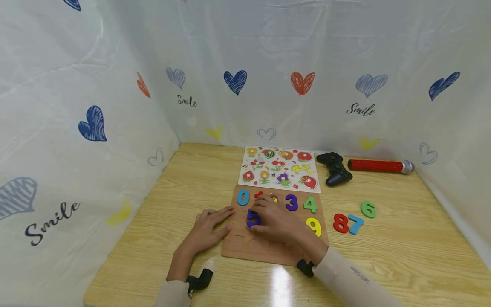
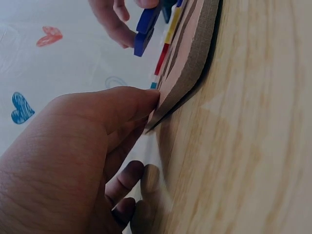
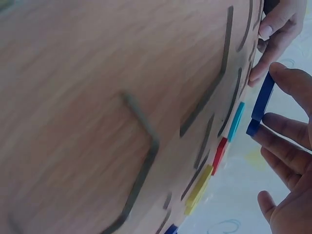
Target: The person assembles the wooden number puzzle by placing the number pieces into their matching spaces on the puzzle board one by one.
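A purple-blue number 5 piece (image 1: 252,219) is pinched between the thumb and fingers of my right hand (image 1: 274,219). In the right wrist view the piece (image 3: 262,101) stands on edge, apart from the board's surface. Below lies a brown wooden number board (image 1: 245,251) with cut outlines. Along its top row sit the blue 0 (image 1: 243,197), purple 3 (image 1: 291,202) and green 4 (image 1: 310,205); my right hand partly hides the red and yellow ones. A yellow 9 (image 1: 313,227) sits lower right. My left hand (image 1: 205,230) touches the board's left edge, fingers extended.
Loose on the table to the right lie a red 8 (image 1: 340,223), blue 7 (image 1: 356,224) and green 6 (image 1: 368,209). Behind the board is a fruit puzzle (image 1: 279,167). Beside that are a black game controller (image 1: 335,169) and a red microphone-like stick (image 1: 377,166).
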`<state>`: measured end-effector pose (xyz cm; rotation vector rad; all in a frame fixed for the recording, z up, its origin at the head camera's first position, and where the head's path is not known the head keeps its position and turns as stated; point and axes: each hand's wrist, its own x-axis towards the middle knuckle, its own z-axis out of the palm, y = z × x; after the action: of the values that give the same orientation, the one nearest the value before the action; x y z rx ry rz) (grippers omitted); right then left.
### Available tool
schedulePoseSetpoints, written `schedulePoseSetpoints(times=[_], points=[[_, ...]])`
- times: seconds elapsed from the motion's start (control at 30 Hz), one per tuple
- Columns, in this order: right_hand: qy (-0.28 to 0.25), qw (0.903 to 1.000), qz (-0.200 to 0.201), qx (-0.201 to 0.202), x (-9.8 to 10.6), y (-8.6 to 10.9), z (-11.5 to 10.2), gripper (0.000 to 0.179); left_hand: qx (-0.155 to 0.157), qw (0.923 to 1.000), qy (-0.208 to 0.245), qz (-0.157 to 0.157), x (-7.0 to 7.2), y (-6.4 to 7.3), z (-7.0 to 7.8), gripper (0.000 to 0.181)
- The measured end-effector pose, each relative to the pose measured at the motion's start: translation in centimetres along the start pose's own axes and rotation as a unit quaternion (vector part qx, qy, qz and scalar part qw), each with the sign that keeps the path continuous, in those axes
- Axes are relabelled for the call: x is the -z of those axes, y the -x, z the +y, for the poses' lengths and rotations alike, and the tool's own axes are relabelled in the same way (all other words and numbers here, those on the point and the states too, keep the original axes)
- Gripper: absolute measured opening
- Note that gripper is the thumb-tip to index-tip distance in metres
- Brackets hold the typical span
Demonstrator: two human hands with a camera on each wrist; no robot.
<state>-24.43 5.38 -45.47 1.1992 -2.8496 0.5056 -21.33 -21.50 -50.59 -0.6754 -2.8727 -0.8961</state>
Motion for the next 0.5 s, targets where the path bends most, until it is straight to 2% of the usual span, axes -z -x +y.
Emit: schedulePoseSetpoints(times=[0.23, 0.5], points=[[0.022, 0.9997, 0.003, 0.012, -0.9, -0.8, -0.2, 0.05, -0.002, 1.0, 0.005, -0.002, -0.1, 0.1, 0.0, 0.052], [0.013, 0.9996, 0.004, 0.023, -1.6, -1.8, -0.6, 0.049, 0.001, 1.0, 0.004, -0.006, 0.0, 0.1, 0.0, 0.052]])
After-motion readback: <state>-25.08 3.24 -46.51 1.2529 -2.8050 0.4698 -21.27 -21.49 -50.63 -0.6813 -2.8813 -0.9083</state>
